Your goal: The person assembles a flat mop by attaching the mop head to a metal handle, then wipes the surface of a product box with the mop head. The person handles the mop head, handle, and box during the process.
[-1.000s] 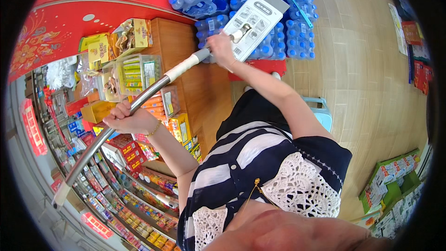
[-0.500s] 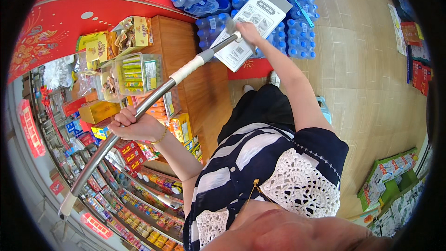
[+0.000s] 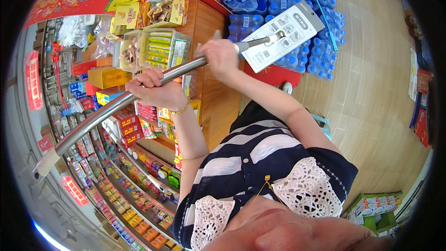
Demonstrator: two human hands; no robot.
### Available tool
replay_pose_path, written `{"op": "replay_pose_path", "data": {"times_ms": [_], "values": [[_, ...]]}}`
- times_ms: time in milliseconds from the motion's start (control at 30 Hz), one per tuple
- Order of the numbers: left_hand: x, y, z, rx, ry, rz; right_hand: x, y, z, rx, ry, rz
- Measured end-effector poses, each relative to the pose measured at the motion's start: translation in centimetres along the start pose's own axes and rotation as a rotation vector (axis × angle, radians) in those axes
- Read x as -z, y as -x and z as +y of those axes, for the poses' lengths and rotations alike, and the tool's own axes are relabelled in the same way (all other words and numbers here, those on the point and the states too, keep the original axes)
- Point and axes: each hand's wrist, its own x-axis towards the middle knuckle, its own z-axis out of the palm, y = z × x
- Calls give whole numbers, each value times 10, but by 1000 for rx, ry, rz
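A long shiny metal telescopic pole (image 3: 111,106) slants from lower left to upper right, with a pale tip at its near left end. My left hand (image 3: 155,90) is closed round the thick section. Farther up, my right hand (image 3: 222,58), slightly blurred, is wrapped round the pole near its grey joint. Past that hand, the thinner end lies over a flat white-and-grey printed package (image 3: 284,36). I cannot tell whether the two are joined. Behind the package are shrink-wrapped packs of blue-capped bottles (image 3: 320,58).
A wooden counter (image 3: 216,23) carries open snack boxes and a clear plastic tub (image 3: 162,49). Below left, candy shelves (image 3: 125,190) curve round. A turquoise fly swatter (image 3: 325,16) lies on the bottle packs. Tiled floor (image 3: 367,88) spreads right, with a green carton (image 3: 383,221) at lower right.
My right hand has moved from the pole's far end over the package down to the grey joint, closer to my left hand. The view has shifted, so the scene sits farther right.
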Motion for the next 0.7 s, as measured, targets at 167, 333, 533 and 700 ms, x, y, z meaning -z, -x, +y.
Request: {"op": "replay_pose_path", "data": {"times_ms": [167,333,533,700], "values": [[1,12,0,67,29,30,-11,-10,-45,67,-163,-54],[4,10,9,82,76,16,28,26,58,234,111,-167],[-21,10,17,122,55,60,35,-5,55,39,-123,-607],[-40,7,8,91,239,-284,44,-86,30,-237,-610,-1408]]}}
